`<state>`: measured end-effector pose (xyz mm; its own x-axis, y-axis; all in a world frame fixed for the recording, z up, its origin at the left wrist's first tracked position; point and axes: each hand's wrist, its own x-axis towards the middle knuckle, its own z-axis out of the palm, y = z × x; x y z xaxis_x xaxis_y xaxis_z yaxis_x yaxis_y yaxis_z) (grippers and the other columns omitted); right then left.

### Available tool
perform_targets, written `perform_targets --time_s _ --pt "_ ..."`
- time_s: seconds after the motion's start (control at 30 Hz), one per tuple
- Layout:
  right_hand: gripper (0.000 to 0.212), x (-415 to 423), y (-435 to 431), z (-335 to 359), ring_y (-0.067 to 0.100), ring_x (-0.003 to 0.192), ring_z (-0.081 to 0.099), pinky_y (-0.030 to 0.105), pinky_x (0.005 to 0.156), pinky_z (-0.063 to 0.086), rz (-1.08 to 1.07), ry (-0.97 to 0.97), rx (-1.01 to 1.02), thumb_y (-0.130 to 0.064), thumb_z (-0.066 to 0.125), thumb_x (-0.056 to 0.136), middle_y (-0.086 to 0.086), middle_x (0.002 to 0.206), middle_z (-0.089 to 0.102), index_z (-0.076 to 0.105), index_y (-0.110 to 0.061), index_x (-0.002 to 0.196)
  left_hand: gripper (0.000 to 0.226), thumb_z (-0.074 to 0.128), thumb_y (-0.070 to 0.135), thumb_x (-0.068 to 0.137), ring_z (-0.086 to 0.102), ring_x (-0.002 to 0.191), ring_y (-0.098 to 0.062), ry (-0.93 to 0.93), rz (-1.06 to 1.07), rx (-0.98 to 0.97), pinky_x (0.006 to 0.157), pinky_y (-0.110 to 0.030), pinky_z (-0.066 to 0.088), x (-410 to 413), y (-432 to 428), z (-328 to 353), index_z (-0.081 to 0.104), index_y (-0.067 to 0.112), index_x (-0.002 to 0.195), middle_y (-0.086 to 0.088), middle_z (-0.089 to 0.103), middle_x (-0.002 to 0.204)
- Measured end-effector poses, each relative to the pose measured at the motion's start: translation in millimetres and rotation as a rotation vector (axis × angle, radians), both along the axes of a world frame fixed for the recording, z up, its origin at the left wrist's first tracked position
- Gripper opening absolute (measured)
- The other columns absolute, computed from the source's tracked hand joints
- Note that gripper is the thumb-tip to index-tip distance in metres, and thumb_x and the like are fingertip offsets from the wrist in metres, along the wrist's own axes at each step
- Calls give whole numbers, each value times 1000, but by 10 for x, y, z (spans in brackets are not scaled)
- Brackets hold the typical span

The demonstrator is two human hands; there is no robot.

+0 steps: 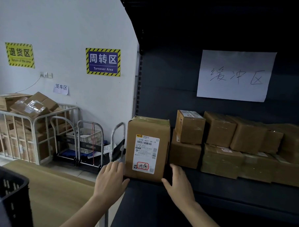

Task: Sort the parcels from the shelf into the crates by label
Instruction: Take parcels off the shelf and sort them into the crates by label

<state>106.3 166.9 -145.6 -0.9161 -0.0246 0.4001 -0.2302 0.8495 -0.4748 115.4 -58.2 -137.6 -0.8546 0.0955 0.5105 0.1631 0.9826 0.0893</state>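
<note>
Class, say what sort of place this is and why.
Probably a parcel warehouse or sorting depot: a Turnover Area sign, labelled parcels on a shelf, and a metal cage of cartons.

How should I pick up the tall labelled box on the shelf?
Grip its two side faces low down, one hand from each side. The box stands upright at the shelf's left end, left side free, with a narrow gap before the stacked boxes on its right.

Bare shelf (pixel 236 196) lies open to you in front of the stacked parcels (pixel 220 161). The upright labelled parcel (pixel 148 127) leaves only a narrow gap to that stack on its right, and a trolley handle (pixel 112 142) stands near its left side.
</note>
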Motion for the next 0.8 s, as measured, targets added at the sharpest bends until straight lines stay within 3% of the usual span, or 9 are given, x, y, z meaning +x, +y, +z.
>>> perform_targets --time_s 0.07,0.17,0.37,0.43,0.5,0.53,0.8 --pt "59 14 124 28 13 132 35 23 107 31 -8 5 111 -38 50 93 -1 146 36 28 -18 143 43 84 48 53 65 72 -16 86 -42 -117 65 -30 55 46 0 6 67 17 78 3 65 76" --pt "61 32 301 76 14 137 29 27 112 25 -30 0 218 -41 46 94 0 151 30 24 -18 146 39 86 47 47 65 63 -14 134 -134 -157 59 -27 56 56 129 21 67 20 68 5 64 67" --pt "62 52 641 194 14 139 25 26 114 21 -65 16 249 -42 44 95 0 153 26 21 -17 147 41 83 47 52 67 72 -10 136 -330 -125 64 -19 54 90 680 184 70 22 82 10 66 78" --pt "62 63 770 233 14 140 23 26 115 20 -76 17 241 -42 43 95 -1 154 25 21 -18 148 45 71 47 71 64 95 -13 61 -353 -70 81 -24 52 72 877 255 64 20 107 6 63 101" --pt "62 68 901 276 14 141 21 27 116 19 -93 9 229 -42 43 96 -1 154 23 20 -18 148 53 48 45 89 45 122 -14 -29 -392 -43 101 -27 38 -3 1060 256 41 21 136 5 47 130" --pt "62 69 966 298 13 141 21 28 116 19 -102 10 222 -42 43 96 0 154 23 19 -17 148 55 42 45 92 38 128 -12 -47 -418 -28 105 -27 34 -39 1152 252 31 23 142 6 40 138" --pt "60 -51 1367 638 15 139 27 27 113 25 -148 68 149 -39 44 96 3 153 28 24 -14 146 68 50 39 92 30 137 -10 -36 -476 260 105 -20 31 -359 1850 485 16 20 148 2 29 151"
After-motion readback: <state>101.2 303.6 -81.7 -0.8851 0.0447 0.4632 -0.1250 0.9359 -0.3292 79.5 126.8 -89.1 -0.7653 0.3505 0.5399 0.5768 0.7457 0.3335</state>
